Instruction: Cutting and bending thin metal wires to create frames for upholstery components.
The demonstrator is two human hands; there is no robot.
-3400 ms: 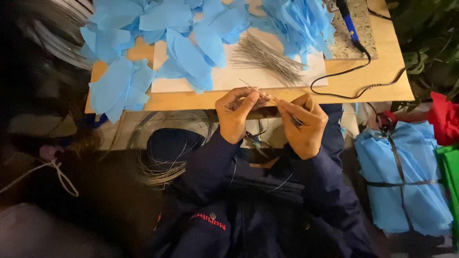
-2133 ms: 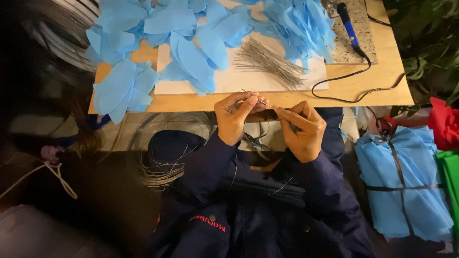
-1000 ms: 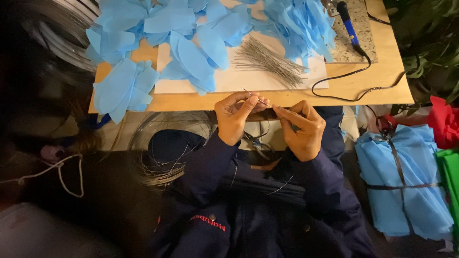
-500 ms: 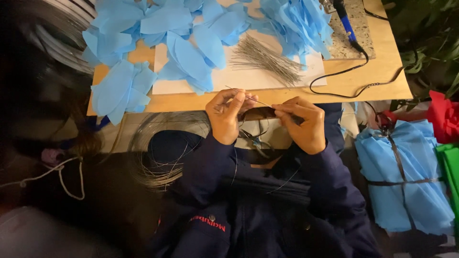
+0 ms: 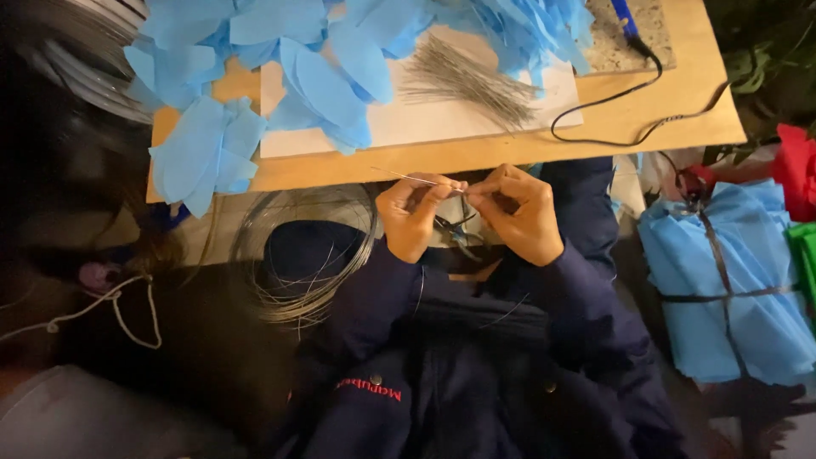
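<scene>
Both hands are raised together just in front of the near edge of the wooden board (image 5: 646,127), knuckles almost touching. The left hand (image 5: 414,217) pinches a thin wire (image 5: 408,178) between thumb and fingertips; the wire's free end pokes out to the left of that hand, slanting slightly up toward the board. The right hand (image 5: 518,212) is curled, its fingertips closed on the same wire right beside the left hand's pinch — the exact spot where it grips is too small to make out.

Just below the hands, in the person's lap, lies a pair of small pliers (image 5: 455,231), partly hidden by the left hand. To the left of the left hand and a little lower sits a loose coil of wire (image 5: 255,255).

Beyond the hands, on a white sheet (image 5: 425,123) laid on the board, rests a bundle of cut wires (image 5: 463,81). Blue petal-shaped pieces (image 5: 204,153) are heaped across the board, beyond and to the left of the hands. A black cord (image 5: 612,102) snakes over the board beyond the right hand. Well to the right of the right hand lies a tied blue bundle (image 5: 722,272).
</scene>
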